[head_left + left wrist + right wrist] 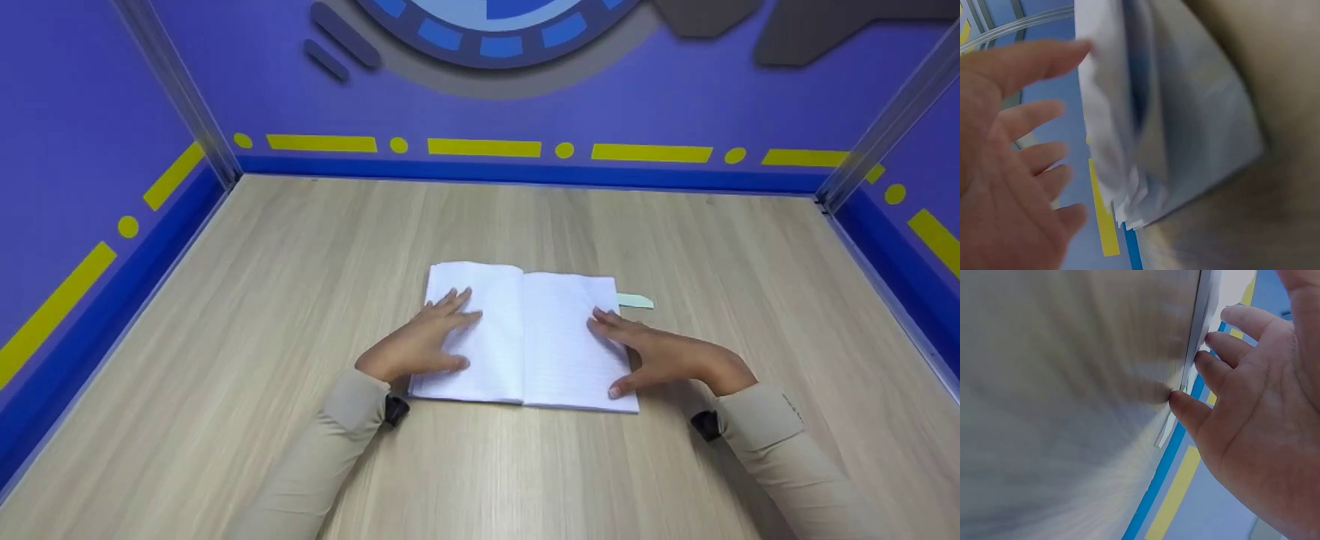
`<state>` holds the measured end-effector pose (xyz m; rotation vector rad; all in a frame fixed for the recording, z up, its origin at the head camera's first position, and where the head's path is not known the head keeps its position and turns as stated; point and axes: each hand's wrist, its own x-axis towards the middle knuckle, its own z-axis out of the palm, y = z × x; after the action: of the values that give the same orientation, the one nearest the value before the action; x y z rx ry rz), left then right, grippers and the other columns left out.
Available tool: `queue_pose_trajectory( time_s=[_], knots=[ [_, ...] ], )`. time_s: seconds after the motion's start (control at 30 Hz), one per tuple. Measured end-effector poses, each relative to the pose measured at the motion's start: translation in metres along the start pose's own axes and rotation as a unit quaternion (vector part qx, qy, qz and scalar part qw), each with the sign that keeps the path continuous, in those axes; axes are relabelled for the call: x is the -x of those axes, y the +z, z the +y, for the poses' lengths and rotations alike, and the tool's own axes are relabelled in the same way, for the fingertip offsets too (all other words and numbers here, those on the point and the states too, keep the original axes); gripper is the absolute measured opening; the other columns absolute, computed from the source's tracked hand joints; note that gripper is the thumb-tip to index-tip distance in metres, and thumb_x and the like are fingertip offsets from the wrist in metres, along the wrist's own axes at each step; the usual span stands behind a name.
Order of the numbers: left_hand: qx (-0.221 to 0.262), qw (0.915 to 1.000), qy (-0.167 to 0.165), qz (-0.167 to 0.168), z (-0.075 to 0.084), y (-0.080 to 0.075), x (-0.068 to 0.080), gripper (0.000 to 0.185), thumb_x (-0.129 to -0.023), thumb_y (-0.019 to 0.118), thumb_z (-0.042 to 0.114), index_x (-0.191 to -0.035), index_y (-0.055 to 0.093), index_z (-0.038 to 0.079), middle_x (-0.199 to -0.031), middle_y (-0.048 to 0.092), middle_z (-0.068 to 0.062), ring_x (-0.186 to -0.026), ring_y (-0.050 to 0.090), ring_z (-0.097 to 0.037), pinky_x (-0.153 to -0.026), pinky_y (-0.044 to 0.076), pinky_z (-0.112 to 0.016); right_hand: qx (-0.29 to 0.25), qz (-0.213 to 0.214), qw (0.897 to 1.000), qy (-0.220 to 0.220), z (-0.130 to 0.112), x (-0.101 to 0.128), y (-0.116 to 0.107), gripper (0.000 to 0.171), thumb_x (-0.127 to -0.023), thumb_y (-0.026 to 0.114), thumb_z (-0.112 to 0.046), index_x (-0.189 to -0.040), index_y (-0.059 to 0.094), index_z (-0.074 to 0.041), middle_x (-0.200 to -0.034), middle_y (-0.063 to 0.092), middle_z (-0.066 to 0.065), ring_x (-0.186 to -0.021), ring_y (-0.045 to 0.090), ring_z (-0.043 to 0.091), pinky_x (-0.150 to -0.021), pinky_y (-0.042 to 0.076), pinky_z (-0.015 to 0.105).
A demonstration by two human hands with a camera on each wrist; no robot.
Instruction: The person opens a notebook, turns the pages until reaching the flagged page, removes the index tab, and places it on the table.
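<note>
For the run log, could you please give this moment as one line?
left hand: flat on left page | right hand: flat on right page | notebook: open on table | bookmark: beside notebook

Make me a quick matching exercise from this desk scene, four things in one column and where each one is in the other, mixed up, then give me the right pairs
Things:
1. left hand
2. right hand
3. pale green bookmark
4. yellow dashes

Places:
A. along the purple back wall
B. flat on the left page of the open notebook
C. on the wooden table, sticking out past the notebook's right edge
D. on the right page, fingers reaching its outer edge

Pairs: 1-B, 2-D, 3-C, 4-A
</note>
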<state>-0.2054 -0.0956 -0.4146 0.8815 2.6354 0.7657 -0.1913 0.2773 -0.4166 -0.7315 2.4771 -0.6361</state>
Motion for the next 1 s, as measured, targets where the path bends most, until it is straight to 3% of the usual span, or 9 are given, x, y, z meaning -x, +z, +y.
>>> queue_pose_trajectory(
  time_s=[0.13, 0.27, 0.6, 1.0],
  knots=[
    [0.023, 0.9956, -0.043, -0.079, -0.004, -0.001, 0.002, 0.078, -0.083, 0.075, 0.025, -0.149, 0.036, 0.012, -0.162, 0.012, -0.009, -0.15, 0.002, -0.03, -0.12, 0.007, -0.05, 0.001, -0.006, 1.0, 0.0, 0.0, 0.0, 0.0, 0.107, -0.074, 0.078, -0.047, -0.153, 0.019, -0.007, -0.162, 0.004, 0.015, -0.148, 0.002, 0.039, -0.116, 0.011, 0.059],
    [0.036, 0.9914, -0.065, -0.108, -0.008, -0.003, 0.003, 0.083, -0.08, 0.078, 0.024, -0.15, 0.034, 0.015, -0.163, 0.011, -0.007, -0.15, 0.0, -0.029, -0.12, 0.01, -0.051, -0.005, -0.014, 1.0, -0.001, 0.0, 0.001, -0.002, 0.108, -0.072, 0.08, -0.045, -0.153, 0.02, -0.006, -0.162, 0.003, 0.016, -0.148, 0.001, 0.04, -0.115, 0.011, 0.06],
    [0.058, 0.9876, -0.074, -0.126, -0.014, -0.01, 0.002, 0.089, -0.076, 0.081, 0.018, -0.15, 0.033, 0.015, -0.163, 0.007, -0.005, -0.15, -0.004, -0.029, -0.12, 0.011, -0.048, 0.001, -0.042, 0.999, 0.001, 0.002, -0.001, -0.007, 0.114, -0.069, 0.083, -0.041, -0.154, 0.015, -0.007, -0.162, -0.001, 0.015, -0.148, -0.003, 0.039, -0.116, 0.009, 0.059],
    [0.064, 0.9872, -0.068, -0.129, -0.017, -0.009, 0.001, 0.091, -0.074, 0.083, 0.02, -0.15, 0.033, 0.014, -0.163, 0.007, -0.004, -0.15, -0.003, -0.027, -0.12, 0.01, -0.047, 0.001, -0.039, 0.999, 0.005, 0.004, -0.001, -0.005, 0.114, -0.069, 0.083, -0.041, -0.154, 0.015, -0.008, -0.162, -0.001, 0.015, -0.148, -0.003, 0.039, -0.116, 0.009, 0.06]
  ],
)
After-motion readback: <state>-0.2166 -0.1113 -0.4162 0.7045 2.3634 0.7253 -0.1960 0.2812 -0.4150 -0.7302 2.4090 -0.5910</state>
